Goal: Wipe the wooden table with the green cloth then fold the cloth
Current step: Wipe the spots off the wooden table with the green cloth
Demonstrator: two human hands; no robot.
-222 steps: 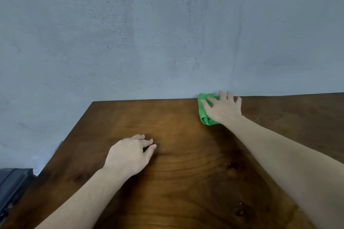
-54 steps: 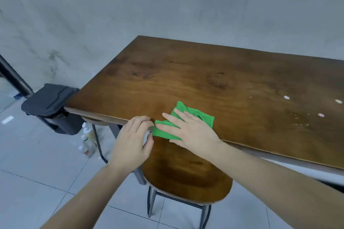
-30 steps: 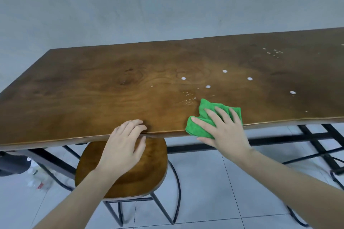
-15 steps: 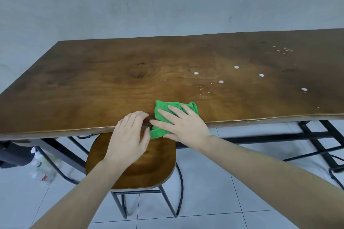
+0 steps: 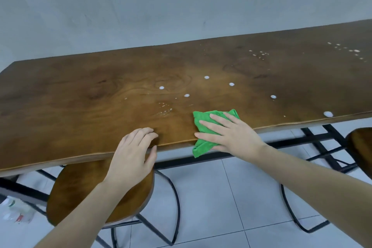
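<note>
A person's right hand (image 5: 231, 135) presses a green cloth (image 5: 203, 125) flat against the near edge of a wooden table (image 5: 80, 94), its fingers (image 5: 211, 125) straight and spread across the fabric, while the left hand (image 5: 134, 151) rests on the same edge beside it, fingers loosely curved over the lip and holding nothing. The cloth lies bunched under the palm, and one corner hangs off the table, below the edge. White drops (image 5: 206, 77) dot the wood beyond the cloth, with a cluster of finer specks (image 5: 165, 110) just to its left and more scattered toward the far right end, so much of the surface appears to be unwiped. The chief risk seems to lie in that overhang: a stroke drawn further toward the body could pull the cloth off the table and onto the stool (image 5: 80, 191) or tiled floor (image 5: 221, 207) below. A flat, open palm has no grip to stop such a slide. A bunched cloth may also smear the drops rather than lift them, or push them over the edge. Folding cannot sensibly begin until the marked stretch to the right has been covered.
</note>
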